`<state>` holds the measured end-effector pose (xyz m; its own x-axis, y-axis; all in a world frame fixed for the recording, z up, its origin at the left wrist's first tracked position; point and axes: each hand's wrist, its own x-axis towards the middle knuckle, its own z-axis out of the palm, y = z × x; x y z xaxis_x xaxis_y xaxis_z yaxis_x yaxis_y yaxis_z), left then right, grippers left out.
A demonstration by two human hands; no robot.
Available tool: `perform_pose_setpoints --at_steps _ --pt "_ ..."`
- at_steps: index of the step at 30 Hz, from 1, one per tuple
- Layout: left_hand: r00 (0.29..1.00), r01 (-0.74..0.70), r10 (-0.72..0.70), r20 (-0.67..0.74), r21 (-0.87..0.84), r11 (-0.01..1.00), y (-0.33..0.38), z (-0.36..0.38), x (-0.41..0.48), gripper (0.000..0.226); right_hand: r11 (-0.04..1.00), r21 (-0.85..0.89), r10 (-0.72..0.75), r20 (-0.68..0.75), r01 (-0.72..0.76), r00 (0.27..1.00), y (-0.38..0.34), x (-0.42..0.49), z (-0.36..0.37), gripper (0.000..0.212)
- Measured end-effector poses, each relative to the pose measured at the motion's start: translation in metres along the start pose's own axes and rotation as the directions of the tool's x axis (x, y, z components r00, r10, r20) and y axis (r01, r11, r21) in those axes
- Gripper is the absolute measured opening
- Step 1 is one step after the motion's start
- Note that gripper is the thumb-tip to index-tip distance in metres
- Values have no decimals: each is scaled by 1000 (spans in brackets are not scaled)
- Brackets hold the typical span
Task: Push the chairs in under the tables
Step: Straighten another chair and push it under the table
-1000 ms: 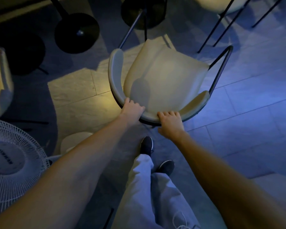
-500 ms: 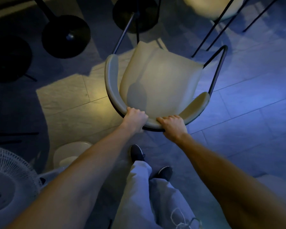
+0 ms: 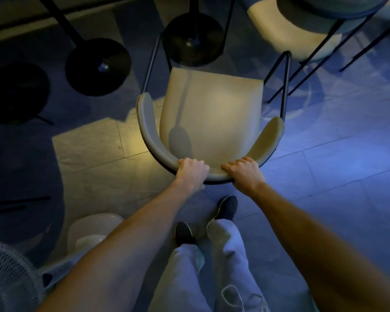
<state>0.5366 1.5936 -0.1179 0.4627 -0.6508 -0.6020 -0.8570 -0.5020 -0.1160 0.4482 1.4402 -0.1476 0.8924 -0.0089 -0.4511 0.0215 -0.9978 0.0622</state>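
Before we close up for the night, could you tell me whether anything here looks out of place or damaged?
Nothing looks damaged or spilled. The cream chair gripped by the left hand and right hand stands out on the open floor, its front just reaching the round table base, so it is not yet tucked in.

A cream padded armchair with a dark metal frame (image 3: 212, 113) stands before the feet; round black pedestal bases (image 3: 193, 39) lie beyond it, a white fan (image 3: 7, 280) left.

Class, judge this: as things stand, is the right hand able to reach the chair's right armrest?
Probably yes: the right hand already grips the chair backrest, with nothing between it and the armrest.
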Motion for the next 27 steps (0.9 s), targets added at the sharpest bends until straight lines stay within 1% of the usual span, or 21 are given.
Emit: perform_pose_setpoints --at_steps 3,7,13,19,27 --pt "999 44 -44 4 -41 998 -5 -18 22 41 999 -12 -43 4 44 999 27 22 -12 40" --pt "992 127 -124 37 -104 986 -10 -49 52 31 997 -17 -80 5 80 997 66 50 -29 44" --pt "983 182 -175 52 -192 964 -18 -84 101 29 987 -56 -153 -9 152 988 124 96 -47 47" --pt "974 227 -222 46 -221 949 -52 -100 139 21 978 -76 -193 -5 192 981 142 148 -72 42" --pt "963 261 -269 -5 -232 937 -127 -125 193 23 975 -97 -204 -15 202 979 159 240 -115 43"
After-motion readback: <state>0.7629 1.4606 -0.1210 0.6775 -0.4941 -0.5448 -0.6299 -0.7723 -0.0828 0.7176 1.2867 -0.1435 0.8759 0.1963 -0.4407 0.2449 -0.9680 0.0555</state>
